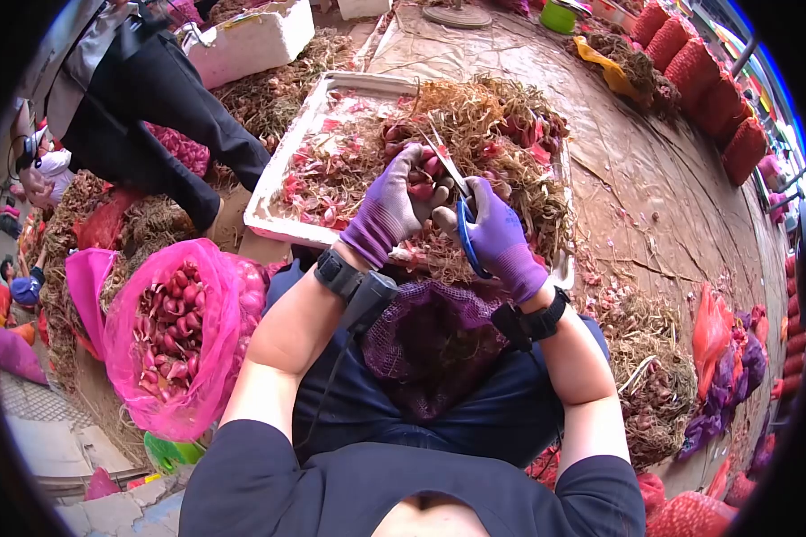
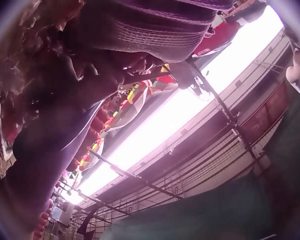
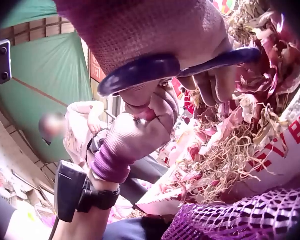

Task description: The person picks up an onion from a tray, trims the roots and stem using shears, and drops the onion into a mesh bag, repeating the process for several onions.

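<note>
My left hand, in a purple and grey glove, holds red shallots over a white foam tray. The right hand, gloved in purple, grips scissors by their blue handles, with the blades pointing up and away beside the shallots. Dry stalks and roots heap up in the tray along with loose red skins. From the right wrist view, the blue handle loops pass round the right hand, close above the left hand. The left wrist view is mostly dark glove and bright roof.
An open purple mesh bag lies between the knees. On the left stands a pink bag of shallots, with a standing person's legs beyond it. Dried stalks pile up at right; full red sacks line the far right.
</note>
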{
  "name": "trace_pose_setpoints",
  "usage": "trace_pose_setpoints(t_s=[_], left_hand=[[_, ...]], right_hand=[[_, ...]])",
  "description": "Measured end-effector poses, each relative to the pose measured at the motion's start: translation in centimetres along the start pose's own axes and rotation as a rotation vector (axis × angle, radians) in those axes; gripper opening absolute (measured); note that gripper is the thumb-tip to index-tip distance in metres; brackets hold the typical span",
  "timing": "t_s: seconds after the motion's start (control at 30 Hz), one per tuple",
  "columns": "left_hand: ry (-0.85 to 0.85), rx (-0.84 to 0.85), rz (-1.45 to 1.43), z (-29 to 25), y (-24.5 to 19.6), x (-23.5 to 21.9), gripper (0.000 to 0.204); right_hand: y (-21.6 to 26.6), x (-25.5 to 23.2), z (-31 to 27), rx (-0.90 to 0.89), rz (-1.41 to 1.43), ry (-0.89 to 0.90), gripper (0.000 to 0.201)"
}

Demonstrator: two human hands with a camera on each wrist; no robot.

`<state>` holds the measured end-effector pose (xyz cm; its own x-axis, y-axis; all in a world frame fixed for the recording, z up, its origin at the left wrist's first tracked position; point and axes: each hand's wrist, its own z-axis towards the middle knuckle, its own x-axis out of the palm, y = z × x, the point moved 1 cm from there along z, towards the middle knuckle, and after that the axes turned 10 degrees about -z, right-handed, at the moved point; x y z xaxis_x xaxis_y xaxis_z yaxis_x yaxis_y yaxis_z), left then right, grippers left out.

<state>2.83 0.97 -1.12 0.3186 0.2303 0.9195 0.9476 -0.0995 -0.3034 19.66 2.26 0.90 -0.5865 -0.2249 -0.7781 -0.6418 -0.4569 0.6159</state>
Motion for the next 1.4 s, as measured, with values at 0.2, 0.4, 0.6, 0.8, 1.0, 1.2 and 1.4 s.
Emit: trace_pose_setpoints(t_s=[0.2,0.4,0.6,0.8,1.0,1.2,1.4], left_hand=[[0.049,-0.035,-0.002,-0.3,0.0,0.3,0.017],[0.064,-0.052,0.004,-0.1,-0.2,0.3,0.018],[0.052,0.034,0.026,-0.7,0.9,0.8,0.018],[0.086,0.001,-0.003,-0.2,0.7,0.6,0.016],[0.19,-0.103,0.01,-0.1,0.4,0.2,0.012],[0.085,0.112,0.154,-0.9,0.9,0.7,0.012],[0.071,0.164,0.218,-0.8,0.8,0.6,0.017]], right_hand=[[0.1,-0.8,0.1,-0.058,0.045,0.013,0.061],[0.4,-1.2,0.0,-0.066,-0.004,-0.006,0.063],[0.1,-0.7,-0.2,-0.01,-0.11,-0.124,0.058],[0.0,-0.4,-0.1,-0.027,-0.12,-0.183,0.058],[-0.2,-1.7,0.6,-0.099,-0.171,-0.171,0.063],[-0.7,-1.5,0.4,-0.159,-0.259,-0.211,0.063],[-0.4,-0.9,0.3,0.016,-0.188,-0.137,0.057]])
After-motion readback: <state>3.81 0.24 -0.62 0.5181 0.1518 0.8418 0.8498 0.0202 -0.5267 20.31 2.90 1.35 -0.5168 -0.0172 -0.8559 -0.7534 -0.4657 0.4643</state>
